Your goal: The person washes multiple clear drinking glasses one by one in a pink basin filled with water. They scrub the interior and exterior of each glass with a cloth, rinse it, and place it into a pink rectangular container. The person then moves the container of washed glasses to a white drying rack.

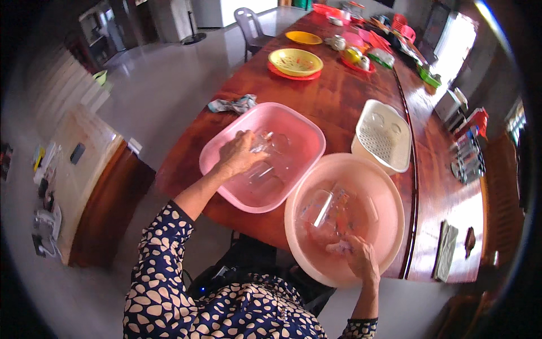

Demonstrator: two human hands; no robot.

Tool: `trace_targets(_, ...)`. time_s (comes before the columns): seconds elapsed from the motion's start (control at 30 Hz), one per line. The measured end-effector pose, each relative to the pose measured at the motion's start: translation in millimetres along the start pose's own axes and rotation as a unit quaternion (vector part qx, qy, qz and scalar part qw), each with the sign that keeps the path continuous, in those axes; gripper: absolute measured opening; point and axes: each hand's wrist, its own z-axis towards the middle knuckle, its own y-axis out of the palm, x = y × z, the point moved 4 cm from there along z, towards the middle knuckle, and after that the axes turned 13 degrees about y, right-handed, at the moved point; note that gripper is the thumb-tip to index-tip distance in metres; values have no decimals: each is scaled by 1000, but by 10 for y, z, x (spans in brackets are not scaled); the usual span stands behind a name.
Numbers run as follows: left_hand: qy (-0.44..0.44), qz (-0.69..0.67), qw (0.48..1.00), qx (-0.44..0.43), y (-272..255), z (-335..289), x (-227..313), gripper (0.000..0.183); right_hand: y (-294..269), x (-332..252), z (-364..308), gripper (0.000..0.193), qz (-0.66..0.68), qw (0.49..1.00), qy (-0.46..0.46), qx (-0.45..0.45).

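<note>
1. Table (339, 93): glossy brown wood; grey floor (169, 79) alongside.
2. Left hand (237, 153): fingers curled round clear glass (260, 143), within pink basin (305, 130).
3. Right hand (361, 257): dipped in round peach tub (390, 212), fingers partly bent; grip cannot be told.

1. Wash basins, two: one pink rectangular basin (302, 127), one round peach basin (389, 212).
2. Clear glassware (323, 208) in both basins: more than one piece, exact number unclear through the water.
3. Cream draining basket (384, 135): one.
4. Crumpled cloth (240, 104) beside the pink basin: one.
5. Yellow colander (294, 62): one.
6. Flat yellow plate (304, 38): one.
7. Grey chair (249, 27): one.
8. Far-end kitchenware (381, 42): too crowded to count.
</note>
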Motion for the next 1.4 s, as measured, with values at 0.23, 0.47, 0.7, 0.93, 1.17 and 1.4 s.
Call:
trace_targets(0.23, 39, 20, 999, -17, 178, -2, -8, 58, 13, -9, 57, 28, -13, 1000, 1, -11)
trace_targets(0.47, 61, -8, 998, 21, 183, -24, 54, 64, 88, 138, 142, 34, -1, 998, 44, -41)
trace_targets(0.7, 65, -6, 998, 6, 102, -79, 101, 64, 60, 73, 150, 36, -24, 999, 15, -33)
trace_targets(0.93, 104, 5, 993, 61, 201, -90, 31, 68, 25, 40, 118, 33, -47, 998, 22, -36)
trace_targets(1.17, 331, 8, 933, 143, -187, -223, 1142, 43, -139, -26, 126, 29, -20, 999, 22, -39)
trace_targets(1.4, 365, 11, 924, -113, 530, -476, 1853, 56, 474, 283, 198, 13, -294, 941, -118, 119)
